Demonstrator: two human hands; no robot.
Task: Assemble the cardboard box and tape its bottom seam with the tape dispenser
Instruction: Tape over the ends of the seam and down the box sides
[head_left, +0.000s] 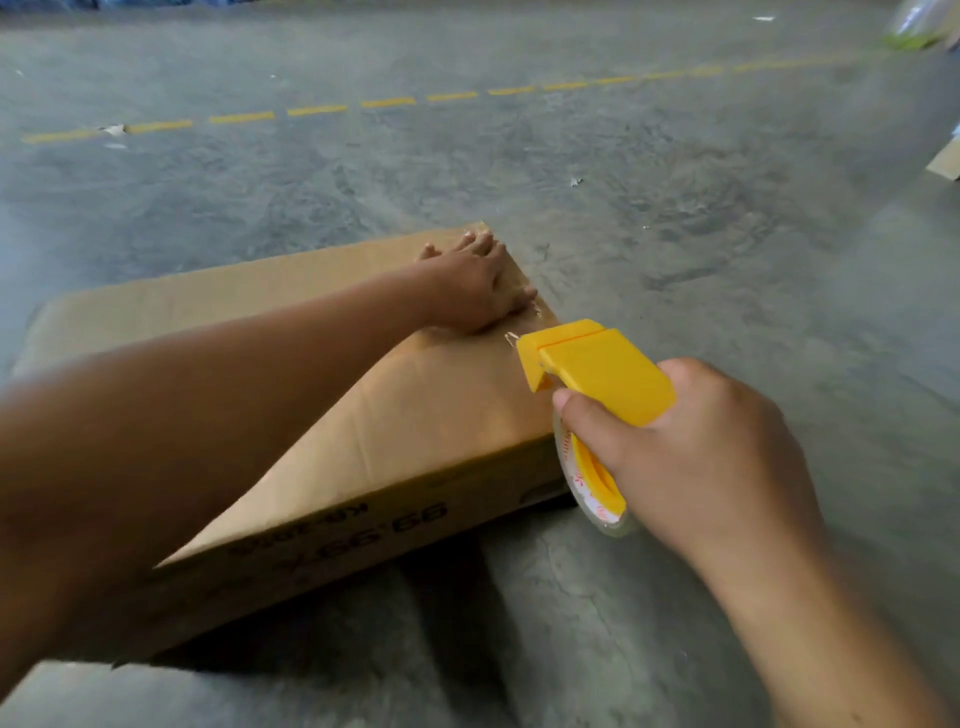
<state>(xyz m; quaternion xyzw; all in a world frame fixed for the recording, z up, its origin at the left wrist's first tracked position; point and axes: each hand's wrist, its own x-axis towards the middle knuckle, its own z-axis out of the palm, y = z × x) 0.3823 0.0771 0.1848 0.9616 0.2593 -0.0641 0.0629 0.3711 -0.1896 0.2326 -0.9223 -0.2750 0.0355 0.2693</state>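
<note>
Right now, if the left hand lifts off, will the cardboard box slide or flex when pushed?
Probably slides: the cardboard box sits on smooth concrete floor. Its top likely flexes, being thin board. The left hand pressing flat seems to steady it against the tape dispenser.

Cardboard box: 1
Tape dispenser: 1
Tape roll: 1
Hands: 2, left hand, right hand

Bare grey concrete floor spreads out all around, scuffed and mottled with dusty swirls. A dashed yellow line crosses it toward twelve o'clock. Small paper scraps lie near the line at ten o'clock. Light is soft and even.
</note>
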